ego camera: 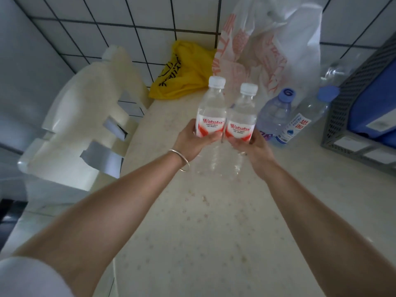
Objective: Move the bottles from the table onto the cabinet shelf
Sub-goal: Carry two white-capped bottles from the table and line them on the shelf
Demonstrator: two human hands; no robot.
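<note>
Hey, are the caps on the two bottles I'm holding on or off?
On. Both the left bottle and right bottle show white caps seated on their necks.

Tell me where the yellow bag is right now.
The yellow bag lies at the table's far end against the tiled wall, left of the white plastic bag, behind both held bottles.

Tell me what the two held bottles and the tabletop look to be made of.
Left Wahaha bottle and right Wahaha bottle: clear, glossy plastic, likely; the table shows through them, and the caps are white. Tabletop: smooth, pale speckled stone or laminate; I cannot tell which.
</note>
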